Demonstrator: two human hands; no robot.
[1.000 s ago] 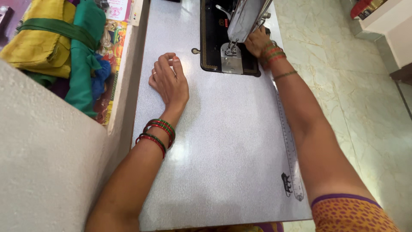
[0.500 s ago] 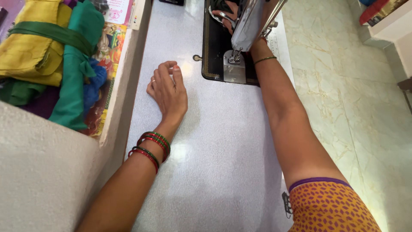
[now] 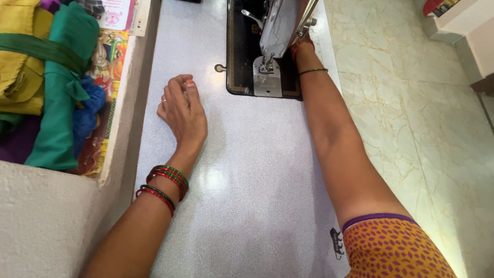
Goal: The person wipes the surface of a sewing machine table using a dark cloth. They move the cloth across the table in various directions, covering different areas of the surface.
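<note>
Here, a head-worn camera looks down a long pale grey speckled laminate surface (image 3: 242,195) with a black and silver sewing machine (image 3: 267,46) set into it at the far end.

The left hand (image 3: 182,110) lies on the surface, well apart from the machine. Its fingers are curled loosely inward over nothing, so this grip is half closed and empty. Red and green bangles (image 3: 162,186) ring the wrist.

The right arm (image 3: 334,149) stretches forward along the surface's right edge. The right hand goes behind the machine's silver body and is hidden, so I cannot tell whether its grip is apart, together, or clamped on anything. Only the wrist shows, with a thin green bangle (image 3: 312,71).

As for progress, no cloth lies under the silver presser foot (image 3: 266,66) or anywhere on the surface. Sewing appears not yet begun; the reach behind the machine suggests setting up.

To the left, on a lower ledge, sits a pile of folded yellow, green and blue fabric (image 3: 49,87). To the right is cream marble-patterned floor (image 3: 411,103).
</note>
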